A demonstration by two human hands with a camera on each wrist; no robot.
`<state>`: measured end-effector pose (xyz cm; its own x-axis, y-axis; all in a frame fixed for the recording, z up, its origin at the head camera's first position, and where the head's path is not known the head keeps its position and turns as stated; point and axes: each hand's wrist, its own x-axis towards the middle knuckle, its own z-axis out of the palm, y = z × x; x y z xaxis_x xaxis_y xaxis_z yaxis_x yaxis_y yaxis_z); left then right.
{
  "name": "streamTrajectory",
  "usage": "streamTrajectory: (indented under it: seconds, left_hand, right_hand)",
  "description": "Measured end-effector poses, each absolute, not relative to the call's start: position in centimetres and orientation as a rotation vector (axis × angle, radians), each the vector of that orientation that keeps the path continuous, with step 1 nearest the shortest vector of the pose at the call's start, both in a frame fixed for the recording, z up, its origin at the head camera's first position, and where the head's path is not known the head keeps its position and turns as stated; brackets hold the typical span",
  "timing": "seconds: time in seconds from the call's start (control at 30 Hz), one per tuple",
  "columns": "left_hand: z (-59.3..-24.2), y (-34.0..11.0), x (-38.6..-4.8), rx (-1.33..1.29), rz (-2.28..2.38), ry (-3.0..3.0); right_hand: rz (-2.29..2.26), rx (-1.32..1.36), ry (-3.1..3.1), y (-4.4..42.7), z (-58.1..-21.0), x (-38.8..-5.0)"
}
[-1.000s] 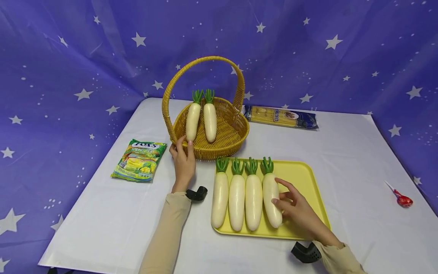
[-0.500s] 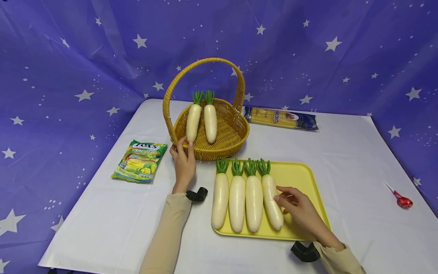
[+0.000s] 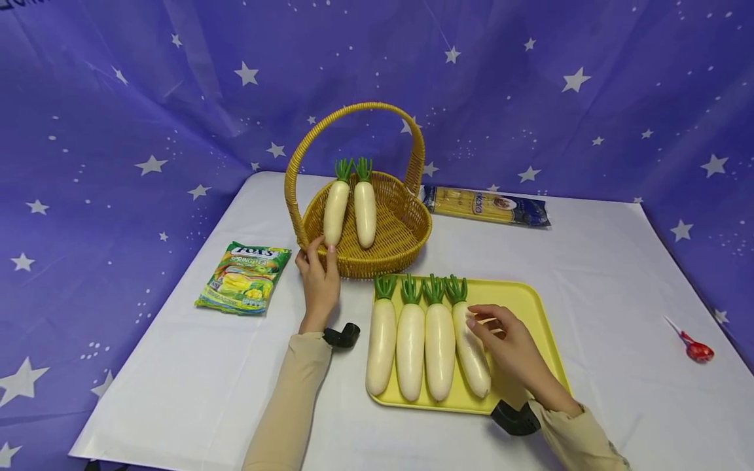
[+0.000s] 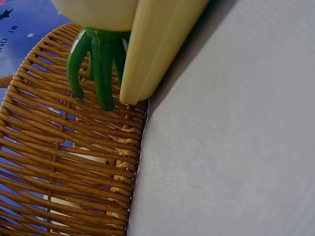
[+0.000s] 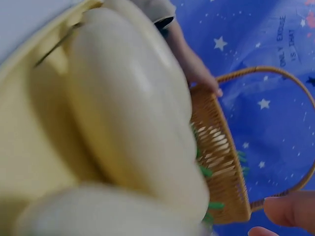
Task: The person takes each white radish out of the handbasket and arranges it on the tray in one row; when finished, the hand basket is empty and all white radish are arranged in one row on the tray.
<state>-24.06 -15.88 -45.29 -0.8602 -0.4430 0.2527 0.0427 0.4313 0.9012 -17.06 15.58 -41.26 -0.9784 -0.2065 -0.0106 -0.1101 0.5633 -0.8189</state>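
Observation:
My left hand [image 3: 321,288] holds the front-left rim of a woven wicker basket [image 3: 383,265]. Two white radishes with green tops, a left one [image 3: 336,212] and a right one [image 3: 365,216], lean inside it. On the yellow tray [image 3: 524,307] several more radishes lie side by side, leaves toward the basket. The rightmost radish [image 3: 473,356] slants, its lower end to the right. My right hand [image 3: 509,340] is over this radish's upper part, fingers loosely bent and thumb apart from the index; whether they touch it I cannot tell. The left wrist view shows basket weave [image 4: 74,132] close up.
A green candy bag [image 3: 244,278] lies left of the basket. Behind the tray is a spaghetti pack [image 3: 485,206], and a red lollipop [image 3: 699,351] lies far right. Starry purple cloth [image 3: 501,91] rises behind the white table [image 3: 612,275].
The rightmost radish's leafy end has shifted left, against its neighbour. My right hand has loosened from its side and moved up toward the leaves. My left hand stays at the basket rim.

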Motion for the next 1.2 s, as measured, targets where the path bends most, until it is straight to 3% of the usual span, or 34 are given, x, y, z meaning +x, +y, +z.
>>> streamTrajectory:
  seconds: [0.67,0.93,1.2]
  left_hand:
    - [-45.4,-15.7,-24.1,0.327,-1.418,-2.221]
    - [-45.4,-15.6,-24.1,0.331,-1.403,-2.218]
    - [-45.3,-15.6,-24.2,0.342,-1.389,-2.215]
  right_hand:
    - [-1.611,-0.619,2.593,7.0,-37.8,-21.2]
    - [-1.81,-0.529,2.518,3.3,-36.4,-24.0]
    - [-1.885,-0.428,2.632,-1.3,-36.2,-29.0]
